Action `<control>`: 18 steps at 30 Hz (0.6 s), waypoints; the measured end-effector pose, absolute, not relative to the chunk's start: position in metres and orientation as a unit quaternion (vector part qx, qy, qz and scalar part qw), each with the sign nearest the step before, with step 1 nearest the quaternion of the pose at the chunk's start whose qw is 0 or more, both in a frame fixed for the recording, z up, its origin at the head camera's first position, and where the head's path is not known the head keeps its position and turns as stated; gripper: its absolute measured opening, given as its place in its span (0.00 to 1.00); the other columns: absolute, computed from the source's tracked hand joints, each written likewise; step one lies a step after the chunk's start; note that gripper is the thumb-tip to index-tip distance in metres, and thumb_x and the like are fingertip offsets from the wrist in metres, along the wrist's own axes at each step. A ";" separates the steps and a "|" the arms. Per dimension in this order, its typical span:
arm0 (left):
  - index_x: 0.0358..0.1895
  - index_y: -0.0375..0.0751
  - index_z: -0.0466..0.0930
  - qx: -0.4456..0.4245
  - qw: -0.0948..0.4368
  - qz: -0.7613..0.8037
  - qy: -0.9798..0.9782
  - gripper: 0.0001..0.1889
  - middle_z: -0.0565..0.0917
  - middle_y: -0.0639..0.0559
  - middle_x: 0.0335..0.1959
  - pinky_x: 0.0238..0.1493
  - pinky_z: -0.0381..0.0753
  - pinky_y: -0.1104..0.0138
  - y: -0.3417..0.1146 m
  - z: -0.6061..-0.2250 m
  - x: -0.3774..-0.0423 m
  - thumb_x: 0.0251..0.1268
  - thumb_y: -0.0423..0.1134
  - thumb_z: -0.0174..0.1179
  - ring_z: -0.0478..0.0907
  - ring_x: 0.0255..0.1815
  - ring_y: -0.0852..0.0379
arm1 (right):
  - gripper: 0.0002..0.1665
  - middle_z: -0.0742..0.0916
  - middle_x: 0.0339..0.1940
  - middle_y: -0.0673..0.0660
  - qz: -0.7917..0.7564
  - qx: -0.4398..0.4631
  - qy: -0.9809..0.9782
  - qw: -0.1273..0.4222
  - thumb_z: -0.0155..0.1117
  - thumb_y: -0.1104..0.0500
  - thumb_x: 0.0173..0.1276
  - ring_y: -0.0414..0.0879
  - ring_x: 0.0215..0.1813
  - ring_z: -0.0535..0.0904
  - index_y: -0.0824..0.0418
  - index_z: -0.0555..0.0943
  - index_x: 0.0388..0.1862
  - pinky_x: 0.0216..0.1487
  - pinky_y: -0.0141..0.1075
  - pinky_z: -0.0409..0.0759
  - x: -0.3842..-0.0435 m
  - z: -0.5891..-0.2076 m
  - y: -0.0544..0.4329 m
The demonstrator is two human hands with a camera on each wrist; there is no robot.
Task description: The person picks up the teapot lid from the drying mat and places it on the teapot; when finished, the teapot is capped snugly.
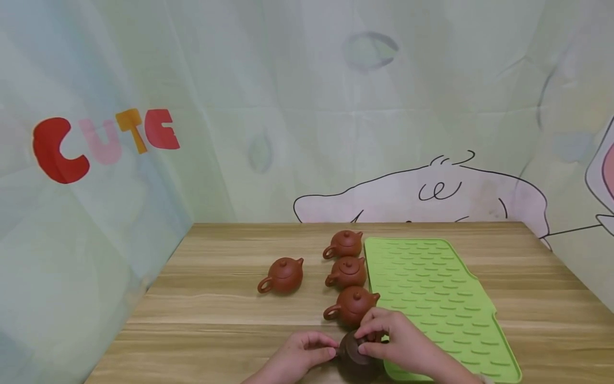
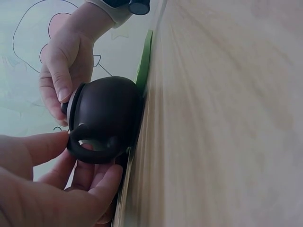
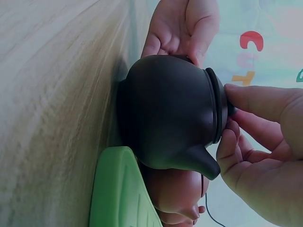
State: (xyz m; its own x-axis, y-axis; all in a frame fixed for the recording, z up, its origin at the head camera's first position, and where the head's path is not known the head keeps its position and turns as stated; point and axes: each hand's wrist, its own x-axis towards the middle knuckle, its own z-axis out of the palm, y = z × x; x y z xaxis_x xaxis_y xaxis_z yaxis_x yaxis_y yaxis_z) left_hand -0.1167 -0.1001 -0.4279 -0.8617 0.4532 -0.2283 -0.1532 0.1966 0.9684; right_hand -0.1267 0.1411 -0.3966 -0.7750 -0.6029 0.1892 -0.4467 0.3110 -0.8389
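Observation:
A dark brown teapot stands upright at the table's near side, its lid seated on top. At its handle my left hand grips with thumb and fingers. From the other side my right hand pinches the lid's small knob. The teapot's spout points to the right, toward the green mat. Just beyond it sits a reddish-brown teapot, partly overlapped by my right fingers in the head view.
Two more reddish-brown teapots, a middle one and a far one, continue the row along the mat's left edge. Another reddish-brown teapot stands apart on the left of the wooden table. A printed curtain hangs behind.

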 end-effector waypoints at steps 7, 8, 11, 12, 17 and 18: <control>0.46 0.32 0.83 0.105 0.232 0.623 0.740 0.12 0.84 0.49 0.43 0.44 0.74 0.67 -0.101 -0.428 -0.117 0.64 0.35 0.62 0.74 0.43 0.60 | 0.08 0.82 0.36 0.46 -0.484 -0.313 0.813 0.081 0.70 0.59 0.61 0.34 0.38 0.76 0.61 0.87 0.38 0.36 0.30 0.79 -0.128 -0.397 0.138; 0.46 0.32 0.83 0.106 0.230 0.623 0.740 0.12 0.84 0.48 0.43 0.44 0.74 0.67 -0.101 -0.427 -0.117 0.64 0.35 0.62 0.74 0.43 0.60 | 0.08 0.82 0.36 0.46 -0.484 -0.312 0.814 0.080 0.70 0.59 0.61 0.34 0.38 0.75 0.61 0.87 0.38 0.36 0.30 0.79 -0.128 -0.397 0.137; 0.46 0.32 0.83 0.107 0.229 0.620 0.743 0.12 0.84 0.48 0.43 0.44 0.74 0.67 -0.101 -0.427 -0.118 0.64 0.35 0.62 0.74 0.43 0.60 | 0.08 0.81 0.36 0.46 -0.483 -0.310 0.816 0.075 0.70 0.59 0.61 0.34 0.37 0.75 0.60 0.87 0.38 0.35 0.30 0.79 -0.128 -0.398 0.137; 0.46 0.32 0.83 0.107 0.228 0.621 0.742 0.12 0.84 0.48 0.43 0.44 0.74 0.67 -0.101 -0.427 -0.118 0.64 0.35 0.62 0.74 0.43 0.60 | 0.08 0.81 0.36 0.46 -0.483 -0.309 0.816 0.074 0.70 0.60 0.61 0.34 0.37 0.75 0.60 0.87 0.38 0.35 0.30 0.79 -0.128 -0.398 0.137; 0.47 0.29 0.82 0.109 0.234 0.628 0.734 0.12 0.84 0.48 0.43 0.43 0.75 0.68 -0.102 -0.423 -0.119 0.65 0.35 0.61 0.75 0.41 0.61 | 0.11 0.82 0.36 0.48 -0.481 -0.313 0.817 0.055 0.71 0.57 0.61 0.35 0.36 0.76 0.61 0.86 0.40 0.34 0.31 0.79 -0.128 -0.397 0.138; 0.47 0.28 0.81 0.110 0.233 0.632 0.731 0.13 0.85 0.48 0.43 0.43 0.75 0.68 -0.103 -0.423 -0.121 0.65 0.34 0.61 0.76 0.41 0.62 | 0.11 0.82 0.36 0.48 -0.480 -0.313 0.818 0.046 0.71 0.57 0.61 0.36 0.36 0.76 0.60 0.85 0.41 0.34 0.31 0.78 -0.128 -0.397 0.139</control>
